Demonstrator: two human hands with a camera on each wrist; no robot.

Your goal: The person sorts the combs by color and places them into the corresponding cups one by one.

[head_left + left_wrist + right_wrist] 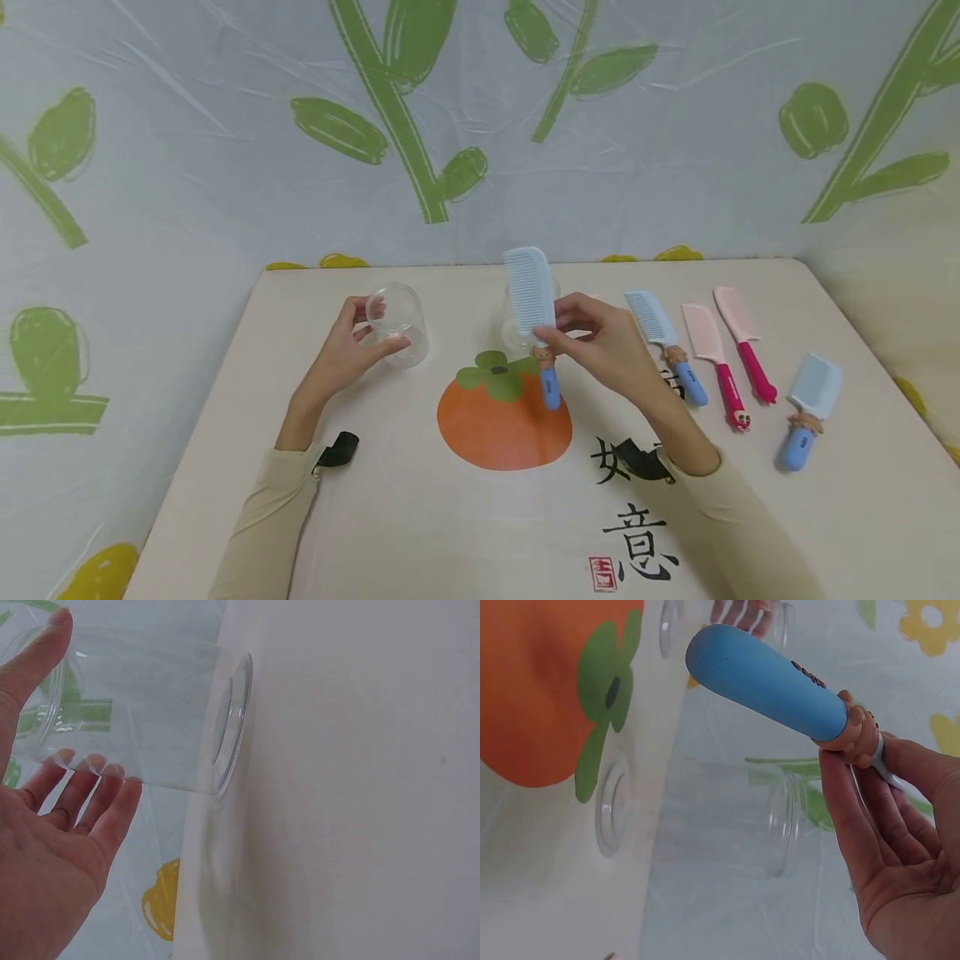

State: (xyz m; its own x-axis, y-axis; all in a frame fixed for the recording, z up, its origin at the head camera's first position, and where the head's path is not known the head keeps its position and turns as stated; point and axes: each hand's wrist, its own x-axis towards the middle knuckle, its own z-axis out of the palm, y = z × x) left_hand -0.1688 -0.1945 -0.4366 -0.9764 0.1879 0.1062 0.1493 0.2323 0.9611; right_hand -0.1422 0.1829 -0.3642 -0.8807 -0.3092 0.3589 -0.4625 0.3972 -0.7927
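Note:
My left hand [348, 342] holds a clear, open-topped jar [408, 333] on the left of the table, thumb on one side and fingers on the other. The left wrist view shows the fingertips on the wall of this jar [157, 712], whose base is at the tabletop. My right hand [600, 337] pinches a light-blue comb [531, 287] near where its teeth part joins the handle, teeth end up. Its blue handle [765, 682] bears a small brown figure. Behind the comb stands a second clear jar [705, 817], partly hidden in the head view.
Right of my right hand lie another blue comb [651, 318], two pink combs with magenta handles [703, 333] [737, 315], and a wider blue comb [816, 385]. A bit of pink shows behind the right hand. The table [420, 533] has a printed persimmon and black characters; a patterned curtain hangs behind.

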